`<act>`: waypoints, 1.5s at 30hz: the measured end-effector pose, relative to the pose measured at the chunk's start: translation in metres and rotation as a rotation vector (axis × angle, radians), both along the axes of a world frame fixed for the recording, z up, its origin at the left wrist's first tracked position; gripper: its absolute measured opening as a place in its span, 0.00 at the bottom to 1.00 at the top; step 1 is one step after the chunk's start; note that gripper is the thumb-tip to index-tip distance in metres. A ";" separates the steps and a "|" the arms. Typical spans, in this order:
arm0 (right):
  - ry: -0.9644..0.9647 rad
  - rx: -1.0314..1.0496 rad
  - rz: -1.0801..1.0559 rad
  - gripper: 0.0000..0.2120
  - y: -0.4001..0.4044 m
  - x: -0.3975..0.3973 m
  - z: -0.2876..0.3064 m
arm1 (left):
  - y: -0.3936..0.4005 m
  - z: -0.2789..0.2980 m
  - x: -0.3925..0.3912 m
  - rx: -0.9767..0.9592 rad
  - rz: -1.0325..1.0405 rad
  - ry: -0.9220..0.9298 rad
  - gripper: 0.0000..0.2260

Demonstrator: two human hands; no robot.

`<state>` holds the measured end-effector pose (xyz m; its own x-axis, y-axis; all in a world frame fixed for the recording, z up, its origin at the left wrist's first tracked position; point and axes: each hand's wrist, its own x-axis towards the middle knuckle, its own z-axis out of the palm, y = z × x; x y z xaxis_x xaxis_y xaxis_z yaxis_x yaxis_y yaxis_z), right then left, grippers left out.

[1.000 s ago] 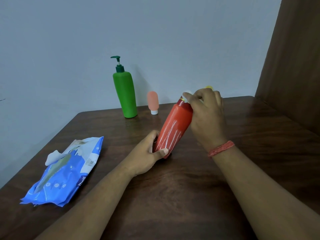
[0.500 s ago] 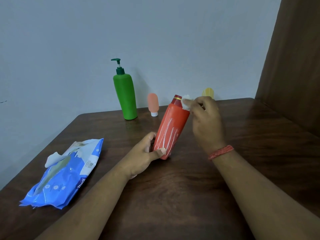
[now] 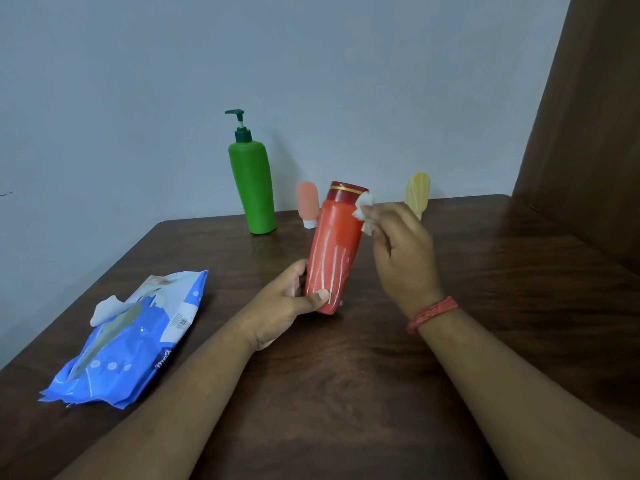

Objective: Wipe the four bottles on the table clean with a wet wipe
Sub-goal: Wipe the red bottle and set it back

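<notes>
Now red btl [image 3: 334, 251] in left hand [image 3: 282, 308]

dim, even light | soft shadows on wall — sharp centre | edges bowed

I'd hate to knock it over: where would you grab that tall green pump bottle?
Probably round the middle of the green bottle, from the front, since a wall stands close behind. Its body is tall and narrow enough for one hand; the thin pump on top offers poor hold.

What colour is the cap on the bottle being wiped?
Dark red with a thin gold band at its base, on the red bottle; seen in the head view.
</notes>
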<state>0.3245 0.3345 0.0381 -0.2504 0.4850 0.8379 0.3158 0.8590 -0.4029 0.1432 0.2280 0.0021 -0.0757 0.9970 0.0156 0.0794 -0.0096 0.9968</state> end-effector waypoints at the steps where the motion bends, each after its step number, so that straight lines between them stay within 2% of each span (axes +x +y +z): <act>1: -0.019 -0.003 0.016 0.13 -0.003 -0.002 -0.002 | 0.000 0.000 0.000 0.004 0.006 -0.025 0.35; 4: 0.031 -0.036 0.015 0.15 0.001 -0.001 0.001 | -0.001 0.000 0.001 0.006 -0.008 -0.026 0.34; 6: 0.024 -0.043 0.016 0.15 0.003 0.001 0.001 | -0.001 0.002 0.003 0.006 -0.017 -0.032 0.29; 9: -0.096 0.013 0.109 0.12 -0.005 -0.003 -0.005 | 0.000 0.003 0.004 0.042 0.032 -0.165 0.24; 11: -0.213 0.044 0.139 0.14 -0.009 -0.008 -0.008 | 0.000 0.004 0.003 0.068 0.074 -0.267 0.22; 16: -0.104 -0.027 0.093 0.15 -0.002 -0.007 -0.007 | -0.002 0.005 0.006 0.043 0.032 -0.231 0.23; 19: -0.228 0.022 0.168 0.10 -0.007 -0.007 -0.011 | 0.000 0.003 0.001 0.080 0.070 -0.327 0.23; 21: -0.303 0.027 0.226 0.11 -0.012 -0.011 -0.013 | 0.001 0.003 -0.002 0.098 0.103 -0.359 0.23; 26: -0.159 -0.051 0.118 0.16 -0.008 -0.012 -0.010 | 0.000 0.004 0.003 0.064 0.072 -0.265 0.22; 31: -0.361 -0.004 0.311 0.14 -0.015 -0.014 -0.016 | 0.003 0.003 -0.001 0.120 0.184 -0.350 0.24; 36: -0.284 -0.064 0.165 0.20 -0.013 -0.017 -0.013 | 0.001 0.004 0.001 0.093 0.134 -0.322 0.24; 41: -0.367 -0.023 0.346 0.15 -0.015 -0.016 -0.019 | 0.005 0.001 -0.002 0.125 0.233 -0.360 0.17; 45: -0.260 -0.036 0.195 0.13 -0.012 -0.019 -0.016 | 0.002 0.003 0.001 0.098 0.150 -0.334 0.21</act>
